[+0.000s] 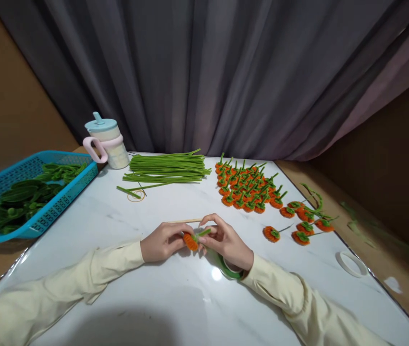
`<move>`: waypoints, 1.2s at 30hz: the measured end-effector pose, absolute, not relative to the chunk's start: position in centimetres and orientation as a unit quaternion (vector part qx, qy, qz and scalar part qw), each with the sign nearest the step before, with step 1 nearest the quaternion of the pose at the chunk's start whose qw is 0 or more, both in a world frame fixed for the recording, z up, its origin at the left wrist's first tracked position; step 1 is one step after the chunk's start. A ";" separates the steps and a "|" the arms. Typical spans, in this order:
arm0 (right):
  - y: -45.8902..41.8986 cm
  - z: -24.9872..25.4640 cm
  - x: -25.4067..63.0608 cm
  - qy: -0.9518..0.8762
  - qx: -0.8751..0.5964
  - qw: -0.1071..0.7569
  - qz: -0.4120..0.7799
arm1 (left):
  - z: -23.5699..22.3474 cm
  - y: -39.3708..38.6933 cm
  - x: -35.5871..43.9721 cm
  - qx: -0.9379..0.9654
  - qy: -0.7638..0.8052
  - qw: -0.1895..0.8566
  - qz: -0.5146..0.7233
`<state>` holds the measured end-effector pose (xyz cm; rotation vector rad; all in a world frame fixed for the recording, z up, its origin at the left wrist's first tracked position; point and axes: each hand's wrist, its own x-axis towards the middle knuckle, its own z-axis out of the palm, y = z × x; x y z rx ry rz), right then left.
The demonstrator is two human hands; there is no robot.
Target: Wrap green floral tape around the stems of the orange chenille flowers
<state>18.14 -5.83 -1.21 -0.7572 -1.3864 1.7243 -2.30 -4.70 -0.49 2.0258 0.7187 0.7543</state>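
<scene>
My left hand (164, 241) is closed, pinching a small orange pipe-cleaner fruit (190, 241) between thumb and fingers. From the right, my right hand (226, 242) grips the fruit's green pipe-cleaner stem (204, 232), fingers bent around it. Both hands are just above the white table (146, 298). Behind the fingers runs a thin pale stick (186, 221); whether a finger touches it I cannot tell. Partly hidden under my right wrist lies a roll of green tape (230, 274).
Finished orange fruits (247, 187) stand in rows at the back right, several wired ones (302, 237) nearer. Green pipe cleaners (168, 166) lie behind my hands. At left are a blue basket (45, 211) of green leaves and a lidded cup (116, 151). A white ring (352, 264) lies right.
</scene>
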 end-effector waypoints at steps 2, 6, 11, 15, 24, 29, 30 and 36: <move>-6.0 -1.0 18.2 -0.578 -0.306 0.398 0.643 | -0.6 -4.7 -2.2 0.741 0.290 0.525 0.301; -6.1 -0.6 18.2 -0.623 -0.324 0.401 0.588 | -0.6 -4.6 -2.0 0.597 0.256 0.700 0.297; -6.2 -0.4 18.3 -0.638 -0.340 0.392 0.569 | -0.4 -4.5 -1.9 0.500 0.240 0.780 0.289; -6.2 -0.7 18.4 -0.640 -0.327 0.383 0.580 | -0.4 -4.4 -1.8 0.463 0.254 0.804 0.273; -5.9 -0.8 18.5 -0.636 -0.316 0.361 0.605 | -0.6 -4.6 -1.9 0.474 0.253 0.797 0.277; -5.9 -0.9 18.5 -0.600 -0.288 0.349 0.660 | -0.6 -4.7 -1.8 0.470 0.242 0.803 0.274; -5.9 -1.0 18.5 -0.594 -0.281 0.343 0.671 | -0.7 -4.7 -1.7 0.468 0.244 0.806 0.269; -5.9 -0.9 18.7 -0.574 -0.267 0.341 0.695 | -1.0 -4.7 -1.7 0.425 0.252 0.833 0.249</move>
